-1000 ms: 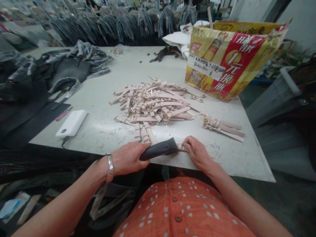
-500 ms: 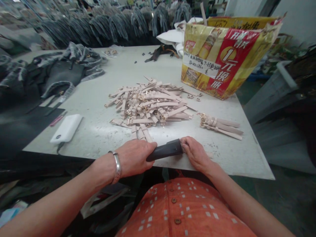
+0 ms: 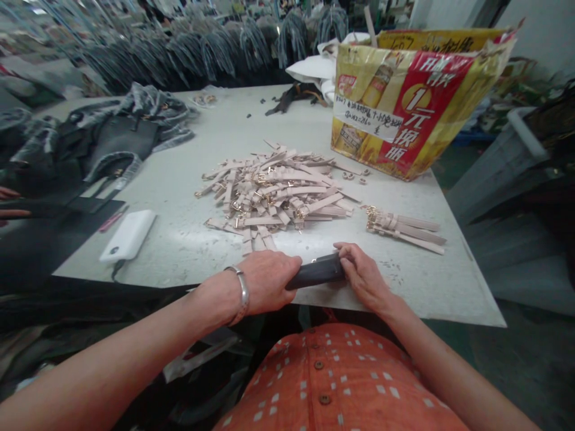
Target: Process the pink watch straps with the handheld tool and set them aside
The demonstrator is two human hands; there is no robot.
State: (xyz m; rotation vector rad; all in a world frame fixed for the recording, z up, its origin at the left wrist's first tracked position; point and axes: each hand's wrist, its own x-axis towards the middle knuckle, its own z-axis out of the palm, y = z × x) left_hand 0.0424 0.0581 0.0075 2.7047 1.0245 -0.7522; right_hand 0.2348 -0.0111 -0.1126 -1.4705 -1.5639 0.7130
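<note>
My left hand point(image 3: 272, 281), with a silver bangle at the wrist, is closed round one end of a long black tool point(image 3: 318, 271) shaped like a stapler. It is held low over the table's front edge. At the tool's other end, my right hand point(image 3: 363, 275) has its fingers curled in a pinch; whatever lies between them is hidden. A small shiny metal bit shows at the tool's upper edge. Just beyond my hands lies a heap of pale pink buckle straps point(image 3: 278, 188) with gold buckles. A smaller bundle of straps point(image 3: 406, 229) lies to the right.
A yellow and red cardboard box point(image 3: 404, 108) stands at the back right. A white power bank point(image 3: 128, 236) with a cable lies left, near black bags point(image 3: 119, 137) in plastic wrap. Part of another person's hand point(image 3: 11, 203) shows at the left edge. A grey bin point(image 3: 516, 197) stands beside the table.
Both hands and the black tool have shifted slightly right. My right forefinger has lifted a little off the tool's end. Another person's hand has come into view at the left edge.
</note>
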